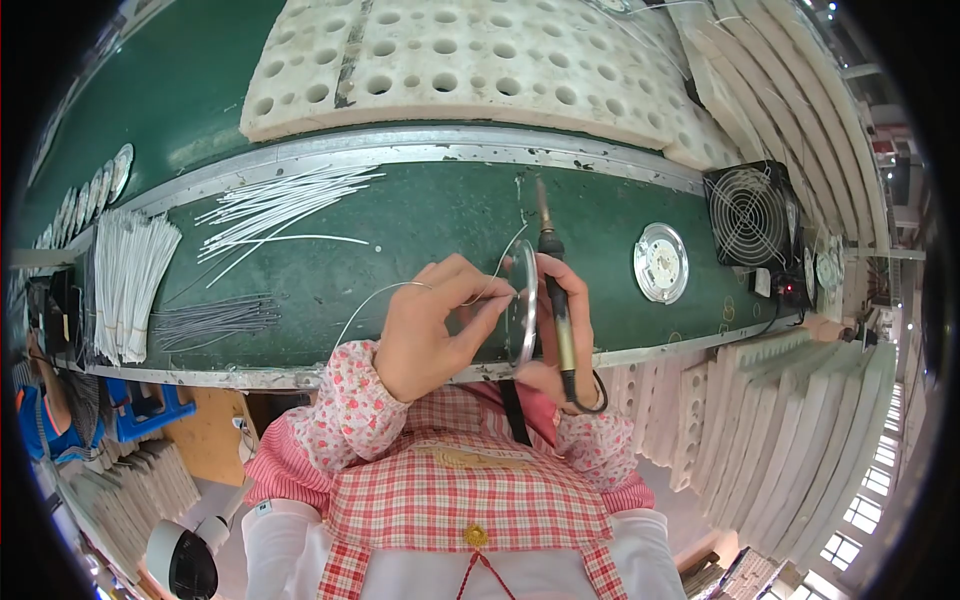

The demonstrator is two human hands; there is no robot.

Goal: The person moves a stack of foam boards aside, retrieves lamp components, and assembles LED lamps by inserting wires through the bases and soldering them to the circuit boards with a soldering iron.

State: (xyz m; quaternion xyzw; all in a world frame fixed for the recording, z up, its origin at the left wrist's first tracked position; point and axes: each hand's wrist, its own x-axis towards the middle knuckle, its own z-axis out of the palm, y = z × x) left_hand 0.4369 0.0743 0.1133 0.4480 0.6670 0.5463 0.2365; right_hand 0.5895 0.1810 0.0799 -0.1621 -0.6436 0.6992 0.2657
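Note:
My left hand [432, 325] pinches a thin pale wire [372, 297] between thumb and forefinger, close to a round metal-rimmed disc [527, 305]. The wire curves out behind the hand, and another thin end sticks up beside the disc. The disc stands edge-on, so its face is mostly hidden. My right hand [578, 310] is closed around a soldering iron [563, 325] with a black and yellowish handle. The iron's tip points away from me, toward the back of the bench. The fingers of the same hand also rest against the disc's right side.
White wires [290, 205] lie loose at the bench's left, beside a thick white bundle [132, 285] and grey wires [215, 320]. Another round disc [661, 263] lies right, near a black fan [748, 215]. A perforated white foam block [460, 70] stands behind the metal rail [430, 145].

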